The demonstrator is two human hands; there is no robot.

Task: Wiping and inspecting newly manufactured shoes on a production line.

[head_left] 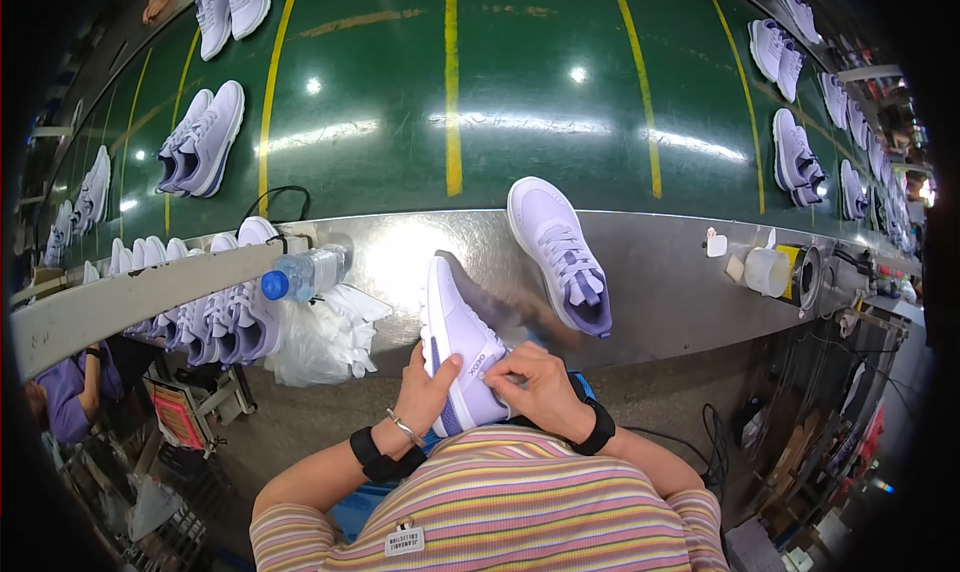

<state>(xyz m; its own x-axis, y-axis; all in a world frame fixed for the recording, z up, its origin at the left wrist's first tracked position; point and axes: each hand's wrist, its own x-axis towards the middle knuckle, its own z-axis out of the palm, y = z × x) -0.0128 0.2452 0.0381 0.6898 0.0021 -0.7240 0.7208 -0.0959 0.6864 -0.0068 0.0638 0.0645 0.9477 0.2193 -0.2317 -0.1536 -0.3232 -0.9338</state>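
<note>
Sneaker [458, 347], pale lilac with a darker purple trim, sits low in the centre of the frame, heel end against the person's striped shirt [500, 497] and toe pointing up toward the steel bench edge [660, 282]. Left hand [428, 390] cups the shoe's left side: thumb laid across the upper, remaining fingers curled under and hidden. Right hand [535, 384] rests on the shoe's right side near the collar, fingers bent and drawn together, fingertips pinching at the upper; what exactly is pinched cannot be told. Both wrists carry black bands; left wrist also a thin bracelet. Second sneaker [560, 252] of the same colour lies on the bench, upper right of the held one, apart from it. Clear water bottle with blue cap [303, 274] lies on its side at centre left, beside a crumpled pile of white plastic bags [320, 337]. Row of matching shoes [200, 312] stands under a grey rail at left. Green conveyor belt [380, 102] with yellow lines fills the upper frame, pairs of sneakers along both edges. White tape roll [768, 270] at right of bench.
</note>
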